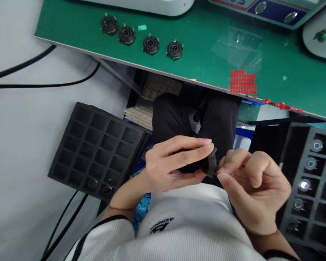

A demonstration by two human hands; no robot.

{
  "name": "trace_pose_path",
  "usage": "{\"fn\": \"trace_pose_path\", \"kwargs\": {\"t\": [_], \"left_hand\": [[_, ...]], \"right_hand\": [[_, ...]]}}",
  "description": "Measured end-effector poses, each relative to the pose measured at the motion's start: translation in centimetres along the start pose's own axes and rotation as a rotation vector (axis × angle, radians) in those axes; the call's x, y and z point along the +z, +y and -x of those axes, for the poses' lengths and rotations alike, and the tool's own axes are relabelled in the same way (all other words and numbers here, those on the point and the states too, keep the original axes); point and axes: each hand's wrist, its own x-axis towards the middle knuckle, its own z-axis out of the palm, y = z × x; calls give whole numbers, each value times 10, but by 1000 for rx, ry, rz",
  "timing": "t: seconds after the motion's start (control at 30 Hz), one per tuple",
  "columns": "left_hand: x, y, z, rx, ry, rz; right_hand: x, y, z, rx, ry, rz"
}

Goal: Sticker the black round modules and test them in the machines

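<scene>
My left hand [174, 163] curls around a black round connector [212, 163], which stands on its edge with only its rim showing past the fingers. My right hand [252, 188] comes in from the other side, with thumb and forefinger pinched at that rim. A tiny red piece [216, 174] seems to sit between those fingertips, though it is too small to see clearly. Several matching black connectors [150, 45] with small metal pins lie in a row on the green bench mat [195, 36].
A sheet of red square stickers [243, 81] and clear film [236, 47] lie on the mat. Black foam trays stand to the left [97, 150] and right [309, 188], the right one holding metal rings. My dark-trousered legs [195, 123] are below the bench edge, with black cables [38, 72] on the floor.
</scene>
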Motion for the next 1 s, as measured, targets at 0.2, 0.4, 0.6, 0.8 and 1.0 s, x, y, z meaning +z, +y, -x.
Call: {"fn": "trace_pose_path", "kwargs": {"t": [0.2, 0.4, 0.6, 0.8, 1.0], "left_hand": [[0, 1, 0, 5, -20, 9], [1, -1, 1, 4, -22, 2], [-2, -3, -2, 40, -39, -40], [-1, -6, 2, -15, -79, -18], [7, -13, 9, -268, -91, 433]], "right_hand": [[0, 0, 0, 3, 9, 25], [-1, 0, 0, 23, 8, 4], [0, 0, -1, 104, 24, -71], [-6, 10, -10, 380, -2, -282], [-4, 19, -21, 487, -17, -479]]}}
